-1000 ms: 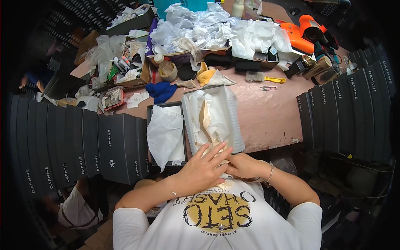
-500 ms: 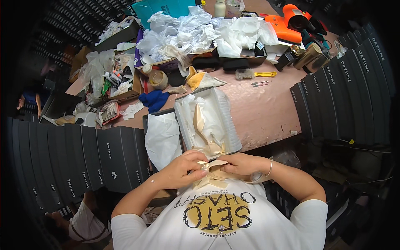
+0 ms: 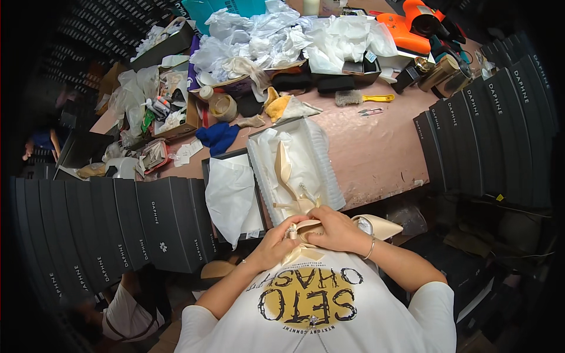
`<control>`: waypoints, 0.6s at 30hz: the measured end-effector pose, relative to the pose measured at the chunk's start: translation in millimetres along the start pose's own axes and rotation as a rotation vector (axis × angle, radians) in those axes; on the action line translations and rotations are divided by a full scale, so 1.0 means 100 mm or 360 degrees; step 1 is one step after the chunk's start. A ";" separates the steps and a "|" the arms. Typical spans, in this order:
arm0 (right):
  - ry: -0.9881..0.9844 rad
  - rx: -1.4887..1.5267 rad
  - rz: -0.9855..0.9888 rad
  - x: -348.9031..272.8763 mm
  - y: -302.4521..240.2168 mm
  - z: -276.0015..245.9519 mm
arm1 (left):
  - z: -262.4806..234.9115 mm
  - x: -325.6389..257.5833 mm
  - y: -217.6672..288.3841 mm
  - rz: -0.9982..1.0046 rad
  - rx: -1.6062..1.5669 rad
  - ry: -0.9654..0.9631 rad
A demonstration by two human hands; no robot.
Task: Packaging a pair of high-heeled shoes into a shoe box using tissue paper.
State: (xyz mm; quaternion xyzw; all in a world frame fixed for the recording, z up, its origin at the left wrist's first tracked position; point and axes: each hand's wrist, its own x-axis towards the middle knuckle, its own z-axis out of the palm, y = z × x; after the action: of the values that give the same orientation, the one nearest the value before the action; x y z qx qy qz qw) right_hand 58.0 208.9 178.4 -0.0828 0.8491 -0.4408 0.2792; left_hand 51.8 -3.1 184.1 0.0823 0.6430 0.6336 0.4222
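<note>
While both bare hands hold it against a printed white T-shirt (image 3: 247,320), a smooth cream pointed-toe shoe (image 3: 384,229) with a pale ribbon (image 3: 306,253) lies sideways, its toe pointing right. The left hand (image 3: 275,246) has its fingers pinching the heel end; the right hand (image 3: 340,233) has its fingers closed on the shoe's opening. Half a second ago, the right wrist hid most of the toe; now it juts out past it. Just beyond, a matching cream shoe (image 3: 284,170) rests in an open, tissue-lined grey box (image 3: 253,150) on the pink tabletop (image 3: 376,153). Dark grey shoeboxes (image 3: 168,220) stand in rows on both sides. Farther back are a yellow-handled brush (image 3: 376,99) and crumpled white paper (image 3: 253,44).
</note>
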 end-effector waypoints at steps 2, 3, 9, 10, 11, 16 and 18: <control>0.0111 0.0097 -0.0025 0.01 -0.03 0.05 | -0.02 -0.01 -0.08 -0.0063 -0.0149 0.0016; 0.0167 0.0143 -0.0045 0.01 -0.04 0.06 | -0.02 -0.02 -0.09 -0.0091 -0.0219 0.0030; -0.0064 0.0059 0.0019 0.11 -0.05 0.03 | -0.03 -0.03 -0.13 -0.0047 -0.0340 0.0030; -0.0043 0.0060 0.0016 0.11 -0.06 0.03 | -0.03 -0.04 -0.12 -0.0064 -0.0331 0.0029; -0.0022 0.0061 0.0012 0.11 -0.08 0.03 | -0.02 -0.04 -0.11 -0.0081 -0.0321 0.0028; 0.0071 0.0090 -0.0033 0.12 -0.05 0.08 | -0.01 -0.04 -0.09 -0.0047 -0.0210 0.0061; 0.0063 0.0134 -0.0013 0.13 -0.02 0.08 | 0.00 -0.04 -0.08 0.0005 -0.0066 0.0071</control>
State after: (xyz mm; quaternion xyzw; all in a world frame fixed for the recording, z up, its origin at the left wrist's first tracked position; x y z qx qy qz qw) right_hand 51.0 196.5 171.0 -0.0657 0.8348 -0.4787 0.2638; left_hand 57.7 -7.6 178.8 0.0603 0.6388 0.6492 0.4084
